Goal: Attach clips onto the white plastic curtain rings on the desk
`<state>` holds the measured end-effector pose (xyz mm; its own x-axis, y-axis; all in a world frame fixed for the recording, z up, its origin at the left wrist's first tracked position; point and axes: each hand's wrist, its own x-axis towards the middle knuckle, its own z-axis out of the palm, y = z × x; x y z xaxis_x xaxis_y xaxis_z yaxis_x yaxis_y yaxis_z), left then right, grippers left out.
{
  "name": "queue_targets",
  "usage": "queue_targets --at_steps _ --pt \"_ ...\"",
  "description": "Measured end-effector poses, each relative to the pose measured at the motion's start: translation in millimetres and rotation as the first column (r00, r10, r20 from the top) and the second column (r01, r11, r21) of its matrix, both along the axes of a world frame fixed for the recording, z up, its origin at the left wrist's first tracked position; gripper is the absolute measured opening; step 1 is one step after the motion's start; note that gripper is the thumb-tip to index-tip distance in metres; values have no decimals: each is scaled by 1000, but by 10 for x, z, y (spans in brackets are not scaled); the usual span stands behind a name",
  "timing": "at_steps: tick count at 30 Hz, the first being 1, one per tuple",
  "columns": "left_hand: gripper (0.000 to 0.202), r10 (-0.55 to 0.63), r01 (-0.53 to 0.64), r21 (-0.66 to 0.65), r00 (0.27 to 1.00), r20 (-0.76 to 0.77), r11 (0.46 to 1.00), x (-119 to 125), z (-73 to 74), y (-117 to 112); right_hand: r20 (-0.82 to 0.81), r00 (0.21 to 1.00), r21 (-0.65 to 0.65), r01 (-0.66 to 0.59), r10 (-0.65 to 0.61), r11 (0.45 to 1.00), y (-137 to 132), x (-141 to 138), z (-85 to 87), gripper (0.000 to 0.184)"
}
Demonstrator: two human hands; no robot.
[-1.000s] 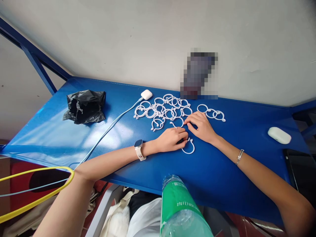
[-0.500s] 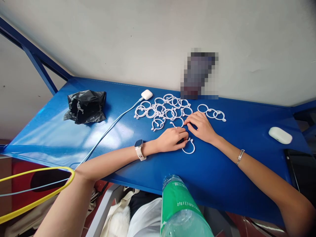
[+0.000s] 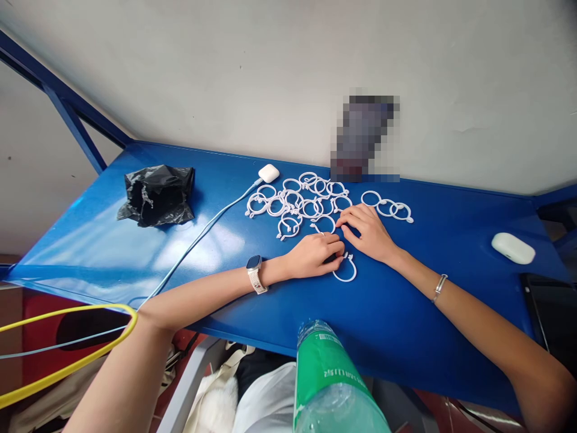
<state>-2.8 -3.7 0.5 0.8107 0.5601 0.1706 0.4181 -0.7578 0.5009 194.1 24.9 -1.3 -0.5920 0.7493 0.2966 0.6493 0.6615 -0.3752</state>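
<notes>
Several white plastic rings (image 3: 297, 204) lie in a loose pile at the back of the blue table (image 3: 406, 313). My left hand (image 3: 315, 255) rests on the table, fingers curled, pinching the clip end of a single white ring (image 3: 346, 269) that lies flat in front of it. My right hand (image 3: 367, 231) lies beside it, fingers bent down and touching a ring (image 3: 323, 224) at the near edge of the pile. A short chain of three linked rings (image 3: 387, 208) lies just behind my right hand.
A crumpled black plastic bag (image 3: 156, 193) sits at the left. A white charger (image 3: 268, 173) with a pale cable (image 3: 198, 237) runs off the table's front. A white earbud case (image 3: 512, 248) lies far right. A green-labelled bottle (image 3: 331, 379) stands close below.
</notes>
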Motion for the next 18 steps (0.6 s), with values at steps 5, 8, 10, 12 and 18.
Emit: queue_targets --at_steps 5,8,10,12,18 --pt "21 3 -2 -6 1000 4 1000 -1 -3 1 7 1000 -5 3 -3 1000 -1 7 -2 14" --pt "21 -1 1 -7 1000 16 1000 0 -5 1 7 1000 -6 1 -1 1000 2 5 -1 14" --pt "22 -1 1 -8 1000 20 1000 -1 -5 1 6 1000 -11 -1 1 1000 5 1 2 14" --pt "22 0 1 -11 1000 21 1000 -2 -2 0 5 1000 -15 -3 3 1000 6 -2 5 14" --pt "22 -4 4 -11 1000 14 1000 -1 4 1 4 1000 0 -19 19 1000 1 11 -5 15"
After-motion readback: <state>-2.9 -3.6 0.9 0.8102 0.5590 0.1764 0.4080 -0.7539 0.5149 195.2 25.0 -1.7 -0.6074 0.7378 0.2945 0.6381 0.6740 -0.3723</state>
